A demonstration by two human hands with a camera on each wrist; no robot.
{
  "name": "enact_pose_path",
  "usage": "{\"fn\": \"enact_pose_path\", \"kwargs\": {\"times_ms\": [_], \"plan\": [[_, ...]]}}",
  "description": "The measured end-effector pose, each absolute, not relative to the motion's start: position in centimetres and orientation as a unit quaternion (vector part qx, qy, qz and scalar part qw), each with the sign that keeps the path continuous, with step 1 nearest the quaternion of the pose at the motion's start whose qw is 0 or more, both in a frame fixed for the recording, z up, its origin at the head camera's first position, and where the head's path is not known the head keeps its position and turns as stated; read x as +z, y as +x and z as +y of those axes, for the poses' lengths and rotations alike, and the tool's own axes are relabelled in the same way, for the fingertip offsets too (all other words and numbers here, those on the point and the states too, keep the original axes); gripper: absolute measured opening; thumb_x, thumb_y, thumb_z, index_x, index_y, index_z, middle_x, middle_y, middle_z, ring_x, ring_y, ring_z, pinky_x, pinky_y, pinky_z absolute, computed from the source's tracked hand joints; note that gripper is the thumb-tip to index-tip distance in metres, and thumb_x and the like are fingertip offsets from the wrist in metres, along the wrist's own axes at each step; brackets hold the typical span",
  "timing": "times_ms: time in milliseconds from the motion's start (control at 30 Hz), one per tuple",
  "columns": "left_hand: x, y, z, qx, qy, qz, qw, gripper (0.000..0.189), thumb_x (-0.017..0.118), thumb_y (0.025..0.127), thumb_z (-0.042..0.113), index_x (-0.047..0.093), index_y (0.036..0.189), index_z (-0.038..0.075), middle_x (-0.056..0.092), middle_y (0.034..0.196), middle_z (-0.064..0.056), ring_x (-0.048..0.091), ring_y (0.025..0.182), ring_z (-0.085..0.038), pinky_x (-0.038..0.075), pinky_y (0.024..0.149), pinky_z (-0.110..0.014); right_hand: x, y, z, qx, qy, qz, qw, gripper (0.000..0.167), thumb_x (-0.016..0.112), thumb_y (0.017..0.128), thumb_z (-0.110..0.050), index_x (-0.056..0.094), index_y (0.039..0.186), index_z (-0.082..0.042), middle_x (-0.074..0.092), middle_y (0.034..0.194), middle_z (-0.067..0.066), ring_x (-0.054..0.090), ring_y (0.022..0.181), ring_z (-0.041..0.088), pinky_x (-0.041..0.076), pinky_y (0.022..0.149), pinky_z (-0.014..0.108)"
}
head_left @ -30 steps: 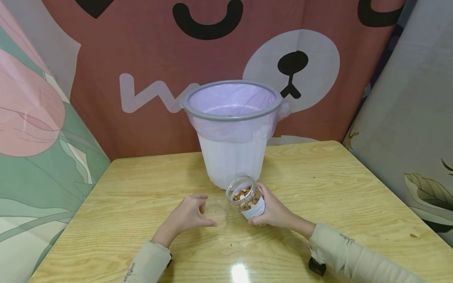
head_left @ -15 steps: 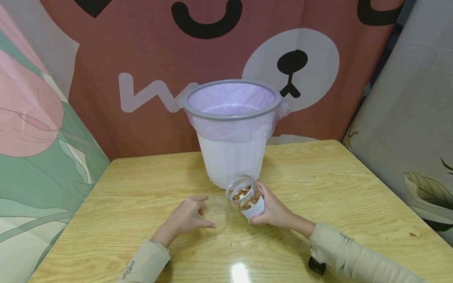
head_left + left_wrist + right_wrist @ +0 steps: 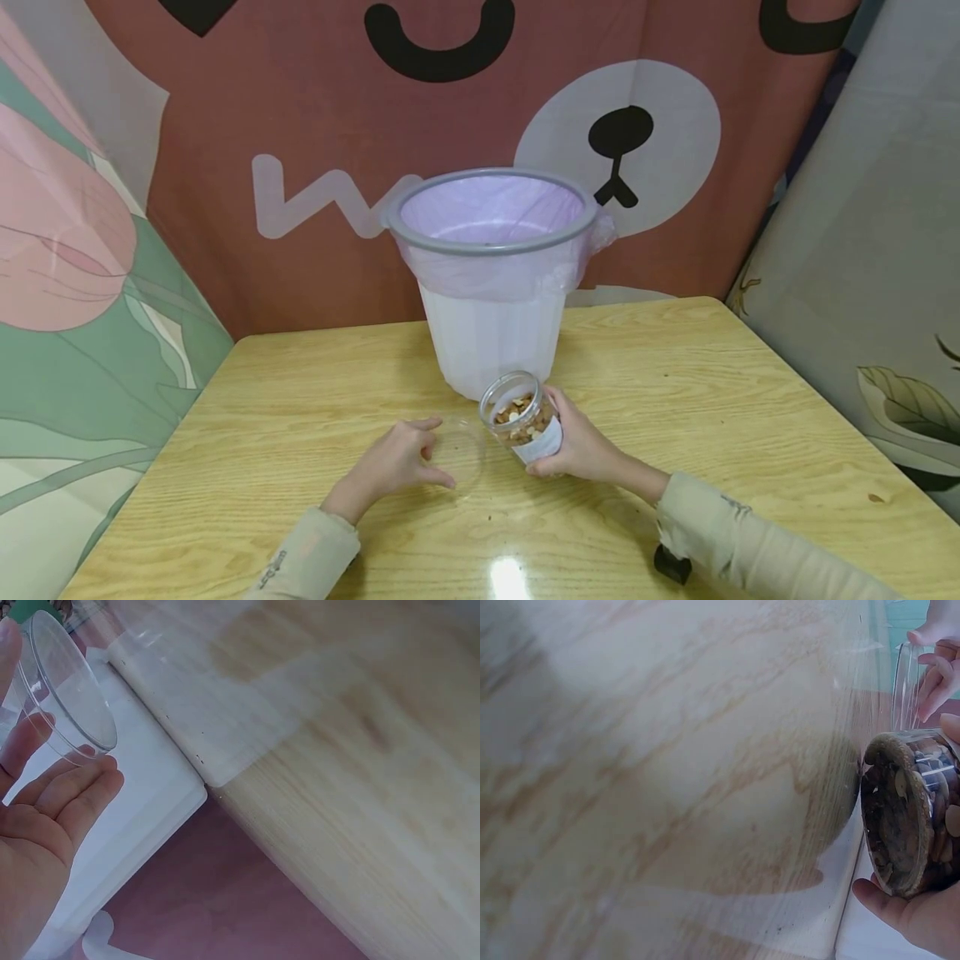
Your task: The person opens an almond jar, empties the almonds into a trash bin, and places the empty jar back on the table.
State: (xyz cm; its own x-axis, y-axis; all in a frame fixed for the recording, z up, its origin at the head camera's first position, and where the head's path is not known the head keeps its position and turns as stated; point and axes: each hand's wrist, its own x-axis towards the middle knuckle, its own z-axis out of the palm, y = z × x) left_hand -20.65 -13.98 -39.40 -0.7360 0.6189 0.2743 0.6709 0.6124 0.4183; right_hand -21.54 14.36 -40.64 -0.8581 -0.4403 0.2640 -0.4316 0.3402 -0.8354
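My left hand [image 3: 392,460] pinches a clear round jar lid [image 3: 468,458] by its edge, thumb and fingers spread across it. In the left wrist view the lid [image 3: 73,684] stands on edge against the fingers. To its right, my right hand [image 3: 581,446] grips an open clear jar [image 3: 525,427] around its side. The jar tilts with its mouth toward the upper left, and brown nut-like pieces and a few pale ones lie inside. A white label [image 3: 540,443] covers part of its wall. In the right wrist view the jar's base [image 3: 896,817] faces the camera.
Behind the jar, a white bin [image 3: 491,333] with a grey rim and a pale purple liner stands on the wooden table [image 3: 315,375]. Printed cloths [image 3: 315,100] hang behind the table and along both sides.
The left thumb has dropped slightly, and the lid has turned a little so that more of its round outline shows. The right hand and the jar stay nearly still.
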Motion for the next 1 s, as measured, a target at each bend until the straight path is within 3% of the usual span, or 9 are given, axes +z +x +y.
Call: {"fn": "enact_pose_path", "kwargs": {"times_ms": [67, 133, 200, 267, 867, 1000], "plan": [[-39.46, -20.7, -13.98, -0.254, -0.362, -0.895, 0.053, 0.049, 0.078, 0.06, 0.037, 0.037, 0.05, 0.012, 0.054, 0.112, -0.028, 0.055, 0.05, -0.013, 0.028, 0.035, -0.013, -40.66, -21.55, 14.38, -0.508, -0.267, 0.819, 0.003, 0.103, 0.084, 0.052, -0.012, 0.023, 0.135, -0.006, 0.047, 0.121, 0.005, 0.05, 0.101, 0.019, 0.039, 0.087, 0.039], [-39.49, -20.79, -13.96, -0.256, -0.366, -0.893, 0.054, 0.049, 0.079, 0.059, 0.036, 0.037, 0.05, 0.012, 0.056, 0.109, -0.028, 0.063, 0.072, -0.024, 0.028, 0.035, -0.014, -40.66, -21.53, 14.39, -0.509, -0.267, 0.818, 0.004, 0.103, 0.084, 0.052, -0.012, 0.023, 0.135, -0.006, 0.047, 0.12, 0.005, 0.05, 0.1, 0.019, 0.039, 0.087, 0.039], [-39.5, -20.87, -13.94, -0.259, -0.371, -0.89, 0.053, 0.048, 0.079, 0.059, 0.034, 0.037, 0.049, 0.012, 0.056, 0.107, -0.028, 0.059, 0.094, -0.033, 0.03, 0.035, -0.014, -40.64, -21.51, 14.39, -0.511, -0.266, 0.817, 0.005, 0.104, 0.084, 0.052, -0.012, 0.023, 0.136, -0.007, 0.047, 0.12, 0.006, 0.051, 0.1, 0.019, 0.039, 0.086, 0.039], [-39.56, -20.97, -13.96, -0.262, -0.374, -0.888, 0.048, 0.047, 0.079, 0.059, 0.033, 0.038, 0.049, 0.012, 0.057, 0.105, -0.029, 0.054, 0.103, -0.036, 0.032, 0.036, -0.015, -40.62, -21.5, 14.38, -0.514, -0.266, 0.816, 0.008, 0.104, 0.084, 0.052, -0.012, 0.022, 0.136, -0.007, 0.047, 0.12, 0.006, 0.051, 0.1, 0.019, 0.039, 0.086, 0.039], [-39.65, -21.02, -14.05, -0.262, -0.379, -0.888, 0.006, 0.039, 0.078, 0.061, 0.028, 0.045, 0.049, 0.01, 0.053, 0.111, -0.03, 0.05, 0.107, -0.038, 0.042, 0.047, -0.015, -40.67, -21.54, 14.4, -0.521, -0.265, 0.811, 0.014, 0.103, 0.084, 0.053, -0.011, 0.022, 0.136, -0.007, 0.046, 0.121, 0.007, 0.05, 0.101, 0.02, 0.039, 0.087, 0.039], [-39.63, -21.01, -14.08, -0.26, -0.382, -0.887, 0.0, 0.038, 0.078, 0.06, 0.026, 0.046, 0.05, 0.01, 0.057, 0.103, -0.031, 0.051, 0.106, -0.039, 0.041, 0.047, -0.015, -40.69, -21.58, 14.4, -0.519, -0.261, 0.814, 0.014, 0.104, 0.084, 0.052, -0.011, 0.022, 0.136, -0.007, 0.045, 0.122, 0.006, 0.05, 0.102, 0.02, 0.039, 0.087, 0.038]]}}
